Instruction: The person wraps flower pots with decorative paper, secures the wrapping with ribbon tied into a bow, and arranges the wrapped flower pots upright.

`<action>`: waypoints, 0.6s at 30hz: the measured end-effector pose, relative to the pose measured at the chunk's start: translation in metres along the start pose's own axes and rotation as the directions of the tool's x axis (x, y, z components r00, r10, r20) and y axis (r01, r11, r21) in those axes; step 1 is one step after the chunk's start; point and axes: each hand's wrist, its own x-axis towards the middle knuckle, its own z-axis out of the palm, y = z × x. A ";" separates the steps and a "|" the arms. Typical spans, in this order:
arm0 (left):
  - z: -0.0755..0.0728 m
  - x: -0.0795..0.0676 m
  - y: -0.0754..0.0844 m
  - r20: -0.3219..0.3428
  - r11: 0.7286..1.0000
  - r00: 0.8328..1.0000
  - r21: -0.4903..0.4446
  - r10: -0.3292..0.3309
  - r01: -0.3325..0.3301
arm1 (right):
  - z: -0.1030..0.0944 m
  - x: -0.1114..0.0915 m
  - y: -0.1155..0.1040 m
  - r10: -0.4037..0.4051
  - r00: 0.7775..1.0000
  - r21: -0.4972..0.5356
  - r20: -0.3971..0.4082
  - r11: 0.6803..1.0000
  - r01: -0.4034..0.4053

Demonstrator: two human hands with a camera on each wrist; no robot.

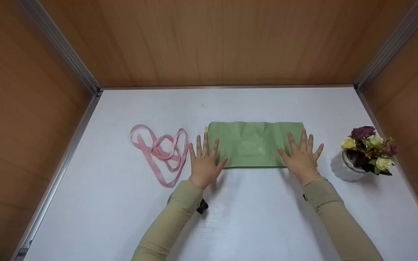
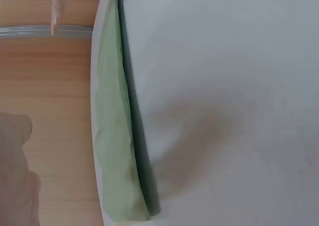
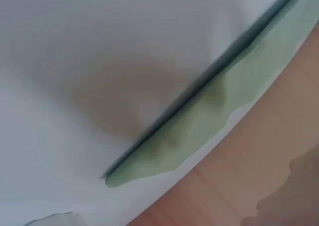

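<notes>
Paper, green (image 1: 250,145) and creased, lies on the white counter (image 1: 85,203), a little right of the middle and well short of the far edge. A pale yellow strip (image 1: 206,129) peeks out at its left end, and both wrist views show a dark band running along its front edge.

The left hand (image 1: 205,166) spreads its fingers across the paper's left end, palm down; the right hand (image 1: 301,159) does likewise at the right end. Each grip is released, with nothing grasped; whether the fingertips touch the paper I cannot tell.

Just beside the left hand, toward the counter's left edge, a pink ribbon (image 1: 160,154) lies in loose, crossing loops. Near the right edge stands a white pot (image 1: 347,167) of yellow, cream and dark red flowers (image 1: 370,145).

Long khaki sleeves (image 1: 334,217) cover both arms. Wood-grain panels (image 1: 223,43) framed with metal strips rise along the far, left and right edges.
</notes>
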 end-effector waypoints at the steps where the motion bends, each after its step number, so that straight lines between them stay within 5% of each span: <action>1: -0.001 0.002 -0.001 0.022 1.000 1.000 0.006 -0.005 0.005 | -0.002 0.002 0.001 0.005 1.000 -0.004 0.004 1.000 -0.004; 11: 0.000 0.027 -0.006 0.147 0.998 0.987 0.005 -0.063 0.062 | 0.001 0.012 0.018 0.037 0.997 -0.014 0.061 0.999 -0.036; 18: 0.011 0.030 -0.004 0.228 1.000 0.974 -0.007 -0.016 0.018 | 0.013 0.018 0.028 0.069 0.988 -0.006 0.141 0.998 -0.069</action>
